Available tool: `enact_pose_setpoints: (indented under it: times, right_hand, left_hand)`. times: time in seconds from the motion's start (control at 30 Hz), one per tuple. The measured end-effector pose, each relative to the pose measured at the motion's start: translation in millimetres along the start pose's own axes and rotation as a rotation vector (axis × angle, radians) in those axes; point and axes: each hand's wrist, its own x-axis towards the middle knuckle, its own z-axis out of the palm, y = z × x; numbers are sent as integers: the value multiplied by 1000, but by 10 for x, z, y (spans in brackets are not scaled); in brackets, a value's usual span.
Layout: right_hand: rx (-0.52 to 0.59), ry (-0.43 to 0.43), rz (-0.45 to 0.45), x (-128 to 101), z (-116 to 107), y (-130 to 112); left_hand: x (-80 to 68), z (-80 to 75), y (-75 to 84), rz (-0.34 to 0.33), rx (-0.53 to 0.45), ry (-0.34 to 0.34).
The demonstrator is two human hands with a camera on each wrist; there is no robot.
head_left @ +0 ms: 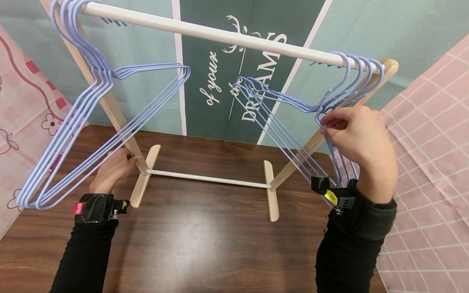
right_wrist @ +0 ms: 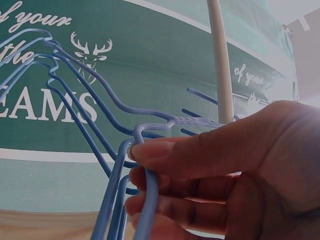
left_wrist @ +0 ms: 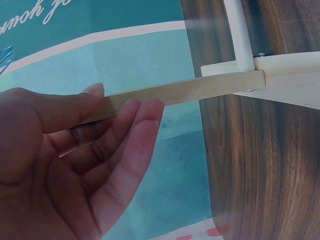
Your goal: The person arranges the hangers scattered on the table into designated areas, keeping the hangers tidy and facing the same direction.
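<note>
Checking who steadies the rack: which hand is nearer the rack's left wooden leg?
Left. The left hand grips the left wooden leg; the right hand pinches a blue hanger at the rack's far end.

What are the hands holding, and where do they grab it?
The right hand pinches a blue wire hanger at its shoulder bend, just below the twisted neck. The left hand grips the rack's wooden leg near its foot.

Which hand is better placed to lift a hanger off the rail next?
The right hand, probably: its fingers already pinch a blue hanger in the right-hand bunch near the rail. The left hand grips the rack's wooden leg low down, steadying it.
</note>
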Motion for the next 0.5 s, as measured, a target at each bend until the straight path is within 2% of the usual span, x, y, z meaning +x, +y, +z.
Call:
enact_pose_setpoints:
  times: [0.5]
  right_hand:
    - [51,-9,27,-71,15,3]
  left_hand:
    - [-11,7,-5,-18,-5,4]
